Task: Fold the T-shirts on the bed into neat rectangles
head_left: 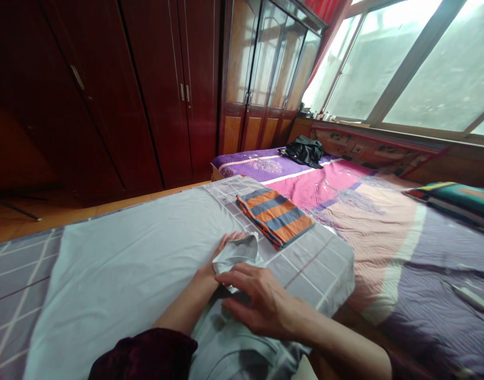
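A large pale grey-green cloth [139,248] lies spread over a table with a grey checked cover [324,264]. Part of the cloth is bunched up near the front edge. My left hand [226,248] reaches beneath a raised fold of it, fingertips showing beyond the fold and the rest of the hand covered. Over the near side of that fold is my right hand [257,298], its fingers apart from the thumb and touching the fabric. Just beyond both hands sits a folded orange and grey striped cloth [277,214].
Behind the table on the right stands a bed with a purple and pink quilt [344,195], holding a black garment [304,150], a folded striped blanket [459,203] and a white power strip [472,299]. Dark red wardrobes [166,95] line the back left.
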